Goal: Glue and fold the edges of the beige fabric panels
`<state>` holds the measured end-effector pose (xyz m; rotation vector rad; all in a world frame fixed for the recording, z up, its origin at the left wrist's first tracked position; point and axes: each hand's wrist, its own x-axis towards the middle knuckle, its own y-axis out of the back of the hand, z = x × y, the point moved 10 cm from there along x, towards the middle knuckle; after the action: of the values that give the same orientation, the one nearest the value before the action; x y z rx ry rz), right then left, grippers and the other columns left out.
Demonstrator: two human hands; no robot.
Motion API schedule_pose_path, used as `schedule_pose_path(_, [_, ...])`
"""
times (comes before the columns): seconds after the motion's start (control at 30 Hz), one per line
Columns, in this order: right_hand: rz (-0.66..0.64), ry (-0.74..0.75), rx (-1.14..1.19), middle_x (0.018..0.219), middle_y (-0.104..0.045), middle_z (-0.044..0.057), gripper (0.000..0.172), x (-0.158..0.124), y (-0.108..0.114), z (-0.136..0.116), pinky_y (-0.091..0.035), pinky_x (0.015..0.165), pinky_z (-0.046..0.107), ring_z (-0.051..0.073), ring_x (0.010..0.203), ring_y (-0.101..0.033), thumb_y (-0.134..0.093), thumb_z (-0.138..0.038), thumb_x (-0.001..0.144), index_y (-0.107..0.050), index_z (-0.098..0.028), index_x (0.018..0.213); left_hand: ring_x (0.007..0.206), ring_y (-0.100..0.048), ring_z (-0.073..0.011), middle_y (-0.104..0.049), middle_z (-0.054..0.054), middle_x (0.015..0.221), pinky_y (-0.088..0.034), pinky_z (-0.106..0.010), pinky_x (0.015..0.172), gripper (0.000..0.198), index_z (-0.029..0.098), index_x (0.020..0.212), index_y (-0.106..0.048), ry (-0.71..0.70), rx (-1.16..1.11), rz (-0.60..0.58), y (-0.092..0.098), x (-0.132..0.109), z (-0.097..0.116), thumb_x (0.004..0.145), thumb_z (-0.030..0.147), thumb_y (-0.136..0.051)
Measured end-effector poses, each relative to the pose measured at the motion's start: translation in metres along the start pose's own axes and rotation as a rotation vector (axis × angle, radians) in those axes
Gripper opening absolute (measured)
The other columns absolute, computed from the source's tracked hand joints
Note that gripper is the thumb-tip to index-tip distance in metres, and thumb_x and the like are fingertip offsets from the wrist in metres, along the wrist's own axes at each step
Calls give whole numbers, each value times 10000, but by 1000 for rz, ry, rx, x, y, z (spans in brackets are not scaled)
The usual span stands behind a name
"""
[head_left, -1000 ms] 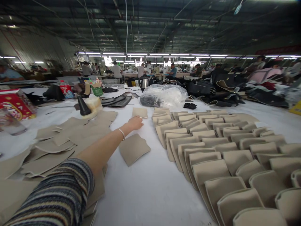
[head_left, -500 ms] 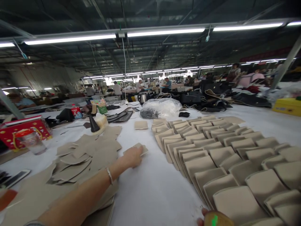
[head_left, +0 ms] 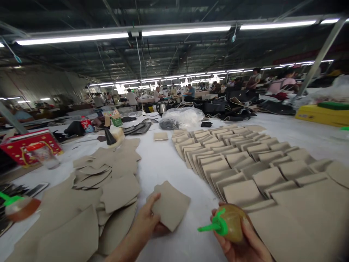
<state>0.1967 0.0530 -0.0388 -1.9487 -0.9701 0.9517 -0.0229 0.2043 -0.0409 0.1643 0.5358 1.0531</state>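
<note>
My left hand (head_left: 145, 222) is closed on a beige cut fabric piece (head_left: 170, 205), lifted just above the white table (head_left: 163, 165) near its front edge. My right hand (head_left: 242, 242) grips a yellowish glue bottle with a green nozzle (head_left: 227, 225), the nozzle pointing left toward the fabric piece. A loose heap of flat beige pieces (head_left: 109, 174) lies to the left of my left hand. To the right, overlapping rows of beige pieces (head_left: 234, 160) cover the table.
A single beige piece (head_left: 160, 136) lies farther back. A red box (head_left: 29, 145) and clear jar (head_left: 45, 156) stand at the left, another green-nozzled bottle (head_left: 19, 207) at the left edge. Clear plastic bag (head_left: 182, 118), kettle (head_left: 163, 107) and dark goods sit behind. Several people work at distant tables.
My left hand has pulled back from its far reach, bringing a beige piece toward me and lifting it. My right hand has come up into view with the glue bottle.
</note>
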Motion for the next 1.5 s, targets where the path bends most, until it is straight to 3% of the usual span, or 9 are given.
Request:
schedule_pose_path(0.1, [22, 108, -125, 1003, -703, 86, 323, -20, -10, -18, -574, 647, 283, 233, 868, -670, -738, -312, 762, -664, -238, 1069, 616, -617, -186, -620, -6, 697, -492, -299, 618, 573, 232, 1406, -347, -39, 364, -52, -7, -43, -18, 840, 238, -435])
schedule_pose_path(0.23, [44, 247, -272, 973, -705, 45, 381, -32, -9, -46, -567, 707, 272, 217, 860, -662, -750, -322, 728, -649, -266, 1091, 824, -636, -237, -674, -40, 813, -450, -334, 757, 335, 276, 1152, -609, -176, 827, 7, -2, -62, 16, 877, 335, -425])
schedule_pose_path(0.4, [-14, 365, -409, 999, -687, 68, 488, -36, -9, -72, -574, 751, 342, 260, 891, -657, -744, -327, 730, -585, -254, 1186, 991, -582, -253, -569, -118, 1162, -447, -341, 852, 471, 174, 1242, -509, -282, 874, 53, -37, -34, 73, 826, 394, -483])
schedule_pose_path(0.6, [-8, 403, -443, 1023, -675, 79, 569, -47, -2, -90, -562, 767, 308, 247, 908, -647, -772, -323, 708, -544, -247, 1224, 1000, -557, -282, -509, -179, 1200, -458, -387, 868, 457, 115, 1136, -511, -274, 972, 6, -76, -7, 85, 750, 359, -528])
schedule_pose_path(0.87, [2, 435, -418, 984, -682, 59, 486, -46, 1, -98, -577, 733, 305, 240, 861, -656, -787, -311, 695, -598, -249, 1138, 1005, -558, -309, -509, -210, 1183, -482, -411, 843, 551, 83, 1139, -507, -221, 1073, 17, -83, -7, 91, 661, 345, -586])
schedule_pose_path(1.03, [25, 467, -489, 964, -663, 51, 522, -50, -2, -103, -574, 704, 296, 228, 841, -637, -802, -318, 669, -581, -254, 1138, 962, -593, -303, -526, -242, 1186, -496, -384, 780, 484, 61, 1127, -546, -188, 1141, 12, -90, -9, 96, 651, 143, -572])
schedule_pose_path(1.2, [24, 498, -581, 927, -643, 52, 515, -54, -13, -105, -582, 668, 362, 258, 820, -628, -814, -336, 643, -578, -264, 1096, 923, -618, -289, -650, -159, 1034, -482, -395, 775, 334, 156, 1019, -628, -231, 1185, -47, -76, -16, 91, 729, 105, -469])
schedule_pose_path(1.37, [20, 519, -683, 939, -595, 30, 476, -55, -39, -93, -561, 655, 339, 246, 836, -577, -792, -370, 656, -565, -279, 1065, 927, -627, -273, -687, -88, 1012, -467, -400, 798, 575, 292, 1306, -471, -313, 1178, -121, -63, -27, 76, 761, 112, -430])
schedule_pose_path(1.5, [-19, 649, -980, 970, -587, 26, 498, -55, -56, -88, -492, 717, 261, 217, 847, -564, -785, -406, 658, -564, -256, 1078, 916, -636, -287, -693, -97, 1003, -469, -402, 772, 666, 306, 1372, -399, -359, 1134, -157, -64, -37, 66, 737, 107, -424])
